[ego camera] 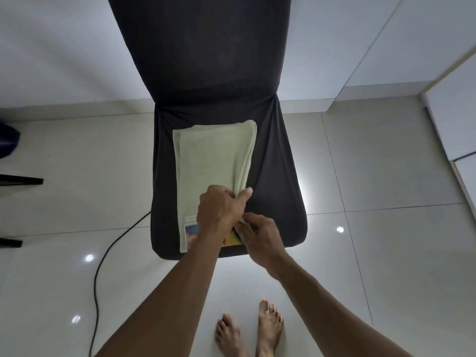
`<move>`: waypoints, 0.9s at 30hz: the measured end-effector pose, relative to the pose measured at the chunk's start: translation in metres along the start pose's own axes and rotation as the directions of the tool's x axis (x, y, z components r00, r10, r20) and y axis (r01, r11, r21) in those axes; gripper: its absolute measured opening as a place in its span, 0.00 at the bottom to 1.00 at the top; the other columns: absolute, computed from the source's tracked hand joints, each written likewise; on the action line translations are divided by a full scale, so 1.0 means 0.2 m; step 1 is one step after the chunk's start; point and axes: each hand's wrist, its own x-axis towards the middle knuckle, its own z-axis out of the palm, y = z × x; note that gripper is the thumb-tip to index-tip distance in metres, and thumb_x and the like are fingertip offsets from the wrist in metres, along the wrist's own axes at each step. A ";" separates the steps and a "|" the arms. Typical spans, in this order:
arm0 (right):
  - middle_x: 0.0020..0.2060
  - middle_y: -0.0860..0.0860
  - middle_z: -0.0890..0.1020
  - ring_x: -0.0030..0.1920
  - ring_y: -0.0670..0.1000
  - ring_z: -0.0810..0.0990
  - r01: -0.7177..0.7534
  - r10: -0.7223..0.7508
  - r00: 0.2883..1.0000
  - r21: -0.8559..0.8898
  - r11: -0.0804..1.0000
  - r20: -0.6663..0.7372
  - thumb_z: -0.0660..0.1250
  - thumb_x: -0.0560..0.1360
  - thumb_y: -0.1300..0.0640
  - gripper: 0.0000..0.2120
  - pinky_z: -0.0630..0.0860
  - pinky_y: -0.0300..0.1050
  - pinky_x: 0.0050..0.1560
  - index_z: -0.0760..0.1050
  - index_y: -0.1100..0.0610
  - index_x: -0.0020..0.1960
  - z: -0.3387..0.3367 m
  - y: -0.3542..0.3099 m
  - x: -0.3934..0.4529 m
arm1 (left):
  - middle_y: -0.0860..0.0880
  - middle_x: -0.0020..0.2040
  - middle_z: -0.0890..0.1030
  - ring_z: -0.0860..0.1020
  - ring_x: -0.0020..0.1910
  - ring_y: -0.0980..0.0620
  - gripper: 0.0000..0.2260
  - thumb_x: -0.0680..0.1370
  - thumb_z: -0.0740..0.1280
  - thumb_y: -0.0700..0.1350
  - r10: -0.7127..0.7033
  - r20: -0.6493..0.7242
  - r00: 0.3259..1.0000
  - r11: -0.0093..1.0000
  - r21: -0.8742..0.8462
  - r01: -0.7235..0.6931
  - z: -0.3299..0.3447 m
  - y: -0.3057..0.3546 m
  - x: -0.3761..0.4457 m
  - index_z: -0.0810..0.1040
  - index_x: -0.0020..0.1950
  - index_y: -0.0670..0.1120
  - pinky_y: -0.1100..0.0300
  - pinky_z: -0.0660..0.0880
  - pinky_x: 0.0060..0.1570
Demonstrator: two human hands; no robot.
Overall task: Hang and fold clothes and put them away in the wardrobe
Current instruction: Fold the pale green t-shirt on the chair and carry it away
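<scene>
A pale green towel point(211, 166), folded into a long strip, lay on the seat of a dark covered chair point(278, 176), its near end showing a colourful printed patch. The left hand point(221, 210) pinched the towel's layered right edge between thumb and curled fingers, while the right hand point(260, 238), just beside it, gripped the near corner with fingers curled. The step seemed to be squaring the layers before the next fold. To do it well, both hands should pull the edges level, keep the layers stacked, then smooth toward the chair back so no ridge stays. A black cable point(103, 266) trailed on the tiled floor point(386, 253).
</scene>
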 end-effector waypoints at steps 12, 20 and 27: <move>0.42 0.52 0.82 0.42 0.50 0.81 -0.118 0.132 0.991 0.401 0.908 -0.009 0.63 0.80 0.60 0.08 0.76 0.40 0.40 0.81 0.59 0.52 -0.13 -0.09 0.03 | 0.43 0.47 0.81 0.79 0.44 0.44 0.17 0.84 0.55 0.53 0.012 -0.147 0.989 0.994 0.110 0.004 -0.15 0.13 0.01 0.78 0.52 0.42 0.51 0.76 0.44; 0.47 0.58 0.85 0.45 0.57 0.85 -0.544 0.519 0.836 0.150 0.825 0.179 0.64 0.75 0.31 0.32 0.82 0.54 0.48 0.79 0.61 0.54 -0.26 -0.09 0.21 | 0.40 0.43 0.85 0.85 0.42 0.43 0.15 0.84 0.62 0.46 -0.004 0.202 0.979 0.726 -0.673 0.142 -0.53 0.26 -0.10 0.82 0.46 0.39 0.51 0.84 0.42; 0.47 0.58 0.85 0.42 0.55 0.86 -0.604 0.432 0.795 0.492 0.628 0.425 0.71 0.71 0.41 0.31 0.82 0.46 0.40 0.78 0.64 0.63 -0.24 -0.13 0.09 | 0.43 0.38 0.86 0.85 0.36 0.46 0.14 0.81 0.67 0.48 -0.134 0.333 0.933 0.632 -0.696 0.340 -0.70 0.11 -0.09 0.82 0.50 0.36 0.55 0.82 0.38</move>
